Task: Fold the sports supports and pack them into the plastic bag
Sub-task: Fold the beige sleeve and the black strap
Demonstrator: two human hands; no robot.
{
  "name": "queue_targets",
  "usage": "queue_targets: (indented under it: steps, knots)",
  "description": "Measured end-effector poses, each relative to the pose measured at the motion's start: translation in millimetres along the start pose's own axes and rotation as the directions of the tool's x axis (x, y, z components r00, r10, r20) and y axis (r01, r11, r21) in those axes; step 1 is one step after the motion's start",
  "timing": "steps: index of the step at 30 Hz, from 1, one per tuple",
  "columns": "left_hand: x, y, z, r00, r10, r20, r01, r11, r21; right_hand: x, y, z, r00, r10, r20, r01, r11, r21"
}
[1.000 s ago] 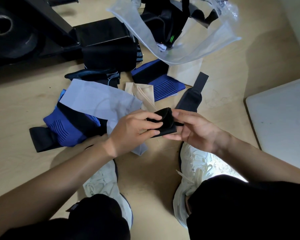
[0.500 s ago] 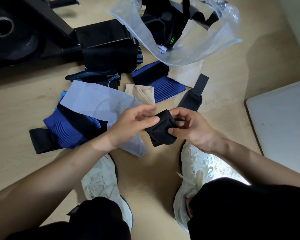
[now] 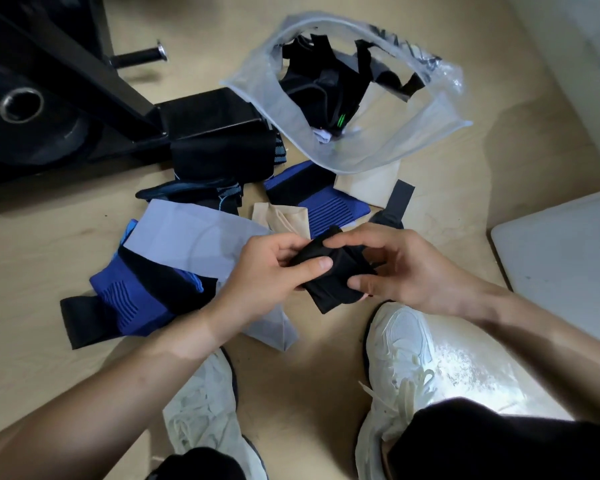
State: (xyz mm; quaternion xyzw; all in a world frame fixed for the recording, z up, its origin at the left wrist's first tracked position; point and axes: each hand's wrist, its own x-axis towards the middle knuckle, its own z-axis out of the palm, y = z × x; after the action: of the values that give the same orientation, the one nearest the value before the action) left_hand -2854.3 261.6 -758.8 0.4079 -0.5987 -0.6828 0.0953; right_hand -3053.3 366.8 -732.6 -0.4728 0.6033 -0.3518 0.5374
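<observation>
A small black support [image 3: 333, 278] is bunched between both hands above the floor. My left hand [image 3: 267, 271] pinches its left end with thumb and fingers. My right hand [image 3: 392, 268] grips its right side, thumb underneath and fingers curled over the top. Beyond the hands an open clear plastic bag [image 3: 395, 147] lies on the floor with black supports [image 3: 326, 88] inside. Loose supports lie around: a blue and black one [image 3: 129, 299] at the left, another blue one [image 3: 329, 206], beige ones [image 3: 281, 216], and a black strap [image 3: 395, 206].
Black exercise equipment [image 3: 49, 109] with a weight plate fills the upper left. A pale flat plastic sleeve [image 3: 191, 237] lies over the left blue support. A white board [image 3: 565, 251] sits at the right. My two white shoes [image 3: 395, 358] stand on the wooden floor below the hands.
Both hands have turned and bunched the black support further, the right fingers now curling over its top. The camera view shifted, showing more of the bag.
</observation>
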Motion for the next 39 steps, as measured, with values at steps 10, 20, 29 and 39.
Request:
queue_targets:
  steps: [10, 20, 29, 39]
  knots:
    - [14, 59, -36, 0.736, 0.638, -0.226, -0.369, 0.659, 0.656, 19, -65, -70, 0.905, -0.227, -0.359, 0.175, 0.969, -0.172]
    - [47, 62, -27, 0.751, 0.616, -0.240, -0.335, 0.667, 0.665, 149, -33, -87, 0.972, -0.120, -0.203, -0.041, 0.762, -0.646]
    - [49, 71, -37, 0.663, 0.690, -0.291, -0.429, 0.669, 0.607, 230, -30, -121, 0.950, 0.296, -0.097, -0.154, 0.177, -0.972]
    - [45, 61, -46, 0.703, 0.673, -0.231, -0.482, 0.689, 0.541, 213, -49, -103, 0.948, 0.289, -0.133, -0.229, 0.329, -0.916]
